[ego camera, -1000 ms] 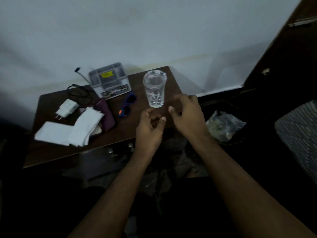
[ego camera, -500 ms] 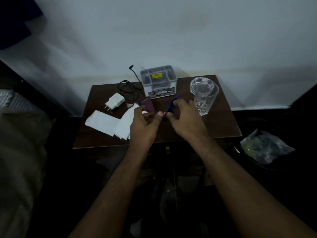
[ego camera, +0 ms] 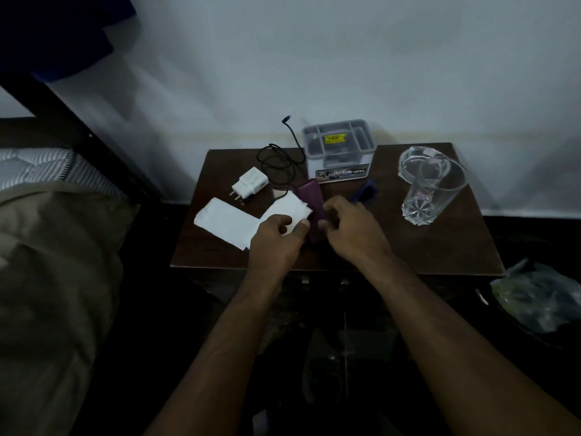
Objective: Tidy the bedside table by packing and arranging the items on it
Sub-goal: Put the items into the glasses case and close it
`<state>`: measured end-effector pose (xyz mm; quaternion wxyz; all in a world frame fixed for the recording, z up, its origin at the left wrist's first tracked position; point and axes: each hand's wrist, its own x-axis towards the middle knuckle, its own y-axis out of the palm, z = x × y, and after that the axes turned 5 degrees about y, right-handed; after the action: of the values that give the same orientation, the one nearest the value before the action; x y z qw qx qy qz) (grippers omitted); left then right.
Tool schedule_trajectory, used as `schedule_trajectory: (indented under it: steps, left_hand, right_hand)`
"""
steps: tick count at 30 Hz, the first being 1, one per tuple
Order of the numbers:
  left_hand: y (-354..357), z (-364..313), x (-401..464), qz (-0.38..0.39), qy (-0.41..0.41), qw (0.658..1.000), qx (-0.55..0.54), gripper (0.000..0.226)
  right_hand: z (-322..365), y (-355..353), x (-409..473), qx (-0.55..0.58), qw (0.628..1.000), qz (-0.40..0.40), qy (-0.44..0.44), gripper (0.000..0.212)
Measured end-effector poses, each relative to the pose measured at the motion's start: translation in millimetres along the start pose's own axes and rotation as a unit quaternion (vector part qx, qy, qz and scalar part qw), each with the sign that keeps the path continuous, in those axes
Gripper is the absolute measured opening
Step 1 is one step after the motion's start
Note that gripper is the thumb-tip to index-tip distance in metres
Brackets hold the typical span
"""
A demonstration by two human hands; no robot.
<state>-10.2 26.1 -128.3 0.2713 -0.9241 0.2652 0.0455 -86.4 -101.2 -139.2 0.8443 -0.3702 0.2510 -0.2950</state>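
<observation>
Head view. A dark wooden bedside table (ego camera: 440,247) stands against a pale wall, with a bed (ego camera: 47,247) to its left and a crumpled plastic bag (ego camera: 540,297) on the floor to its right. Both hands meet over the table's front centre: the left hand (ego camera: 276,240) has thumb and fingers curled at the edge of the folded white tissues (ego camera: 226,220), and the right hand (ego camera: 352,228) is curled just beside it over the near end of a purple case (ego camera: 309,196); whether either hand actually grips anything cannot be told. The case lies between the tissues and a blue object (ego camera: 364,190), partly hidden behind the right hand and too dim to identify. Farther back, a white charger plug (ego camera: 251,184) lies left of centre, near a coiled black cable (ego camera: 279,162). A clear lidded plastic box (ego camera: 339,149) sits at the rear edge. Two stacked clear drinking glasses (ego camera: 430,184) stand well apart at right, unobstructed.
</observation>
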Motion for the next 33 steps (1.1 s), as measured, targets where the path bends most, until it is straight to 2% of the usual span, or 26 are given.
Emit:
schedule_trajectory:
  steps: [4,7,13,15,19,22,27,33]
  left_hand:
    - [-4.1,2.9,3.8,0.004,-0.016,1.0,0.02,0.052]
    - [-4.6,2.5,5.7,0.002,-0.021,1.0,0.021,0.051]
    - [-6.0,1.1,3.7,0.017,-0.015,0.999,0.028,0.065]
    - [-6.3,-0.5,2.2,0.03,-0.017,0.999,0.035,0.068]
    - [-3.3,-3.6,-2.5,0.081,-0.04,0.995,0.045,0.083]
    - [1.1,-6.6,-5.8,0.103,-0.059,0.991,0.054,0.087]
    - [3.4,-9.7,-7.5,0.102,-0.064,0.991,0.063,0.083]
    - [5.2,-13.9,-6.4,0.108,-0.082,0.989,0.052,0.08]
  right_hand:
    - [6.4,13.1,2.6,-0.016,0.997,0.071,-0.018,0.035]
    - [10.9,15.8,4.4,-0.021,0.997,0.074,-0.029,0.029]
    - [13.0,5.7,-3.3,-0.067,0.993,-0.038,-0.087,0.026]
    - [12.6,1.4,-5.4,-0.111,0.983,-0.08,-0.122,0.028]
    - [12.7,-4.4,-7.9,-0.215,0.95,-0.152,-0.166,0.046]
    - [9.9,-7.0,-8.9,-0.253,0.935,-0.178,-0.175,0.046]
    - [4.2,-19.2,-9.2,-0.259,0.923,-0.244,-0.145,0.047]
    - [3.1,-30.3,-13.9,-0.191,0.917,-0.304,-0.176,0.048]
